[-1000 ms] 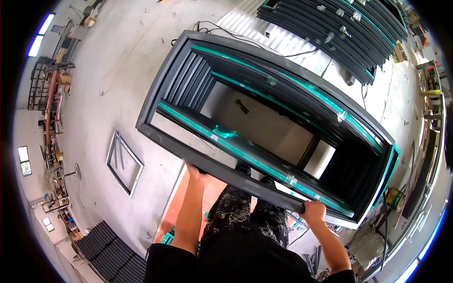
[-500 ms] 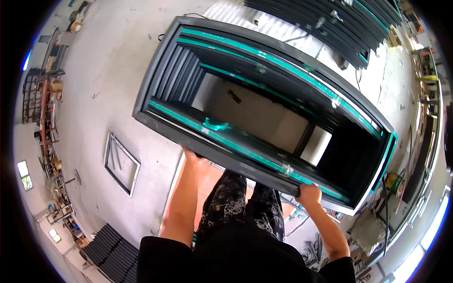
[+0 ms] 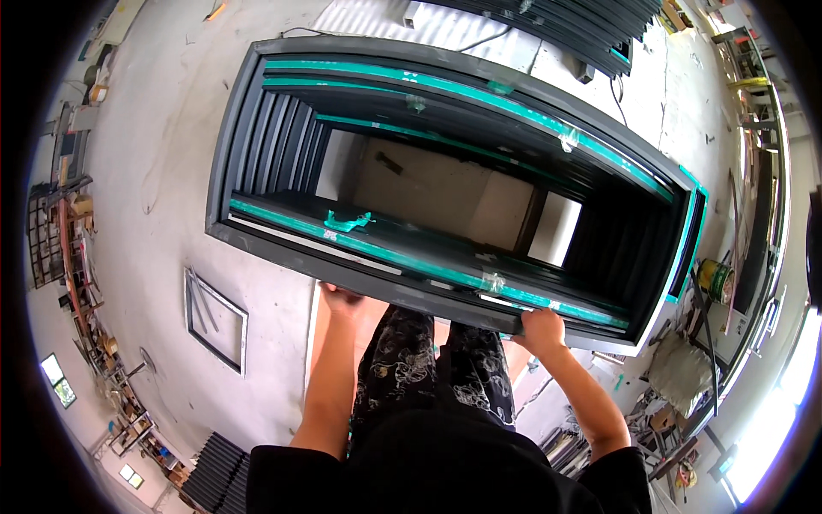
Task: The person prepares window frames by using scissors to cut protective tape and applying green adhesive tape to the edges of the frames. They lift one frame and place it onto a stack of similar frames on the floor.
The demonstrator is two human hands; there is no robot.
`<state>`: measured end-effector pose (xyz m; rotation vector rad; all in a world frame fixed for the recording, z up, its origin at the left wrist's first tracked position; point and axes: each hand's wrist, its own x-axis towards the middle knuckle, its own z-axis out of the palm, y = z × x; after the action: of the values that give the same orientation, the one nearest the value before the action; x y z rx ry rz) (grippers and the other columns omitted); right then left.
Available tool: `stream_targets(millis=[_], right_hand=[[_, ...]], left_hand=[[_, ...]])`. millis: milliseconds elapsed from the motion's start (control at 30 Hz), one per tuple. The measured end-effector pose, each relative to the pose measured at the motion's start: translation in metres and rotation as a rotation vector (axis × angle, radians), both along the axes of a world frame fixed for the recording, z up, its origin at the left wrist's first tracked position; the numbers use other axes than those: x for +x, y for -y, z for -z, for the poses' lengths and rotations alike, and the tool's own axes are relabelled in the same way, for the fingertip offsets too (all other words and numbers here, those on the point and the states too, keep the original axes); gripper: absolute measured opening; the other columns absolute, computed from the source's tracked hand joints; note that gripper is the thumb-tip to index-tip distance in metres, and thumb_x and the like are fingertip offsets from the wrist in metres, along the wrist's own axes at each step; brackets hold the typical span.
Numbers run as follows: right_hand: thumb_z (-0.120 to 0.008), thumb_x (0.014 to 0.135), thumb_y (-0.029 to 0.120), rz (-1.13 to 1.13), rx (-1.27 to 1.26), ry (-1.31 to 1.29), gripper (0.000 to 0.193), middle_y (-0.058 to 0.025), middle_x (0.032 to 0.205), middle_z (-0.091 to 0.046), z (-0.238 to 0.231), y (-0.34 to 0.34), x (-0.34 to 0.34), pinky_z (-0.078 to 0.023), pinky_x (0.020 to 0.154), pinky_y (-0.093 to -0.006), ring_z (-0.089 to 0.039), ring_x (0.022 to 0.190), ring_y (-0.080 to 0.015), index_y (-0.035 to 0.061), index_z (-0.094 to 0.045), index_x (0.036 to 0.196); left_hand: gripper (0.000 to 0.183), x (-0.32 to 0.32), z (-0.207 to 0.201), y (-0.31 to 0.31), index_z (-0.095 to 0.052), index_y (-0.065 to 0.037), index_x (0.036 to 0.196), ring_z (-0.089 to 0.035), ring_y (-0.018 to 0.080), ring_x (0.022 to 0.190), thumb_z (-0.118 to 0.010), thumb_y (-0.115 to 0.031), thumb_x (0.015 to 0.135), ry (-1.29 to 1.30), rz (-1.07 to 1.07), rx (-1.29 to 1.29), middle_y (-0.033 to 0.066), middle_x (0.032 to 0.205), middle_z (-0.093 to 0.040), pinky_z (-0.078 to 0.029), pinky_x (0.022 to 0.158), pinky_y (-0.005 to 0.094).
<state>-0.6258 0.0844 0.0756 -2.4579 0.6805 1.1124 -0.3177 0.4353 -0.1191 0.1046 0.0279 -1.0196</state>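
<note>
Beyond both hands: a stack of dark rectangular frames (image 3: 278, 141) stood on end to end outlines, edged with green tape (image 3: 411, 258); a torn green tape scrap (image 3: 347, 222) lay ahead of the left hand.
Farther past the right hand: a pile of dark frames (image 3: 548, 30), with a black cable (image 3: 488, 41) on the floor.
Left of the left hand: a light metal frame (image 3: 245, 343) lay on the floor, two loose strips (image 3: 204, 304) across it; behind these, a bundle of dark bars (image 3: 214, 475).
Right of the right hand: a yellow-green drum (image 3: 716, 281) and a pale sack (image 3: 685, 373).
In the way: the person's patterned trouser legs (image 3: 398, 351), close behind the near rail, between the hands.
Markings: small pale patches on the tape, too small to read.
Grey frame: the dark grey frame (image 3: 295, 255) was at both hands, over the stack; contact with it could not be told.
Long axis: crosswise, left end farther ahead, opening upward.
Left hand (image 3: 342, 297): curled under the near rail, gripping it, fingers partly hidden.
Right hand (image 3: 539, 332): closed around the same rail, farther right.
</note>
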Motion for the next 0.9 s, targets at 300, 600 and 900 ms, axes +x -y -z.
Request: stream_targets(millis=[300, 600, 900], right_hand=[[-0.075, 0.066, 0.043, 0.025, 0.054, -0.028, 0.039, -0.0062, 0.084, -0.067, 0.008, -0.013, -0.019, -0.053, 0.072, -0.0364, -0.061, 0.087, -0.0242, 0.0099, -0.066, 0.085], [-0.073, 0.070, 0.043, 0.017, 0.074, 0.046, 0.039, -0.0068, 0.082, -0.066, 0.008, -0.018, -0.028, -0.052, 0.073, -0.0378, -0.062, 0.087, -0.0254, 0.0088, -0.065, 0.088], [-0.041, 0.098, 0.037, 1.219, 1.007, 0.712, 0.043, -0.0097, 0.085, -0.063, -0.034, 0.000, 0.003, -0.045, 0.073, -0.0271, -0.056, 0.078, -0.0143, -0.0006, -0.055, 0.114]], left_hand=[[0.027, -0.131, -0.090, 0.132, -0.069, -0.012, 0.093, -0.066, 0.0231, 0.085, -0.058, -0.035, 0.085, -0.501, 0.118, 0.587, 0.0067, 0.093, -0.070, -0.054, 0.079, 0.0373], [0.024, -0.136, -0.094, 0.128, -0.067, -0.013, 0.084, -0.066, 0.0215, 0.078, -0.060, -0.036, 0.084, -0.452, 0.136, 0.650, 0.0025, 0.081, -0.069, -0.055, 0.065, 0.0357], [0.039, -0.168, -0.105, 0.090, -0.058, -0.007, 0.093, -0.062, 0.0231, 0.098, -0.045, -0.043, 0.095, -0.359, 0.602, 1.366, 0.0084, 0.092, -0.064, -0.050, 0.084, 0.0390]])
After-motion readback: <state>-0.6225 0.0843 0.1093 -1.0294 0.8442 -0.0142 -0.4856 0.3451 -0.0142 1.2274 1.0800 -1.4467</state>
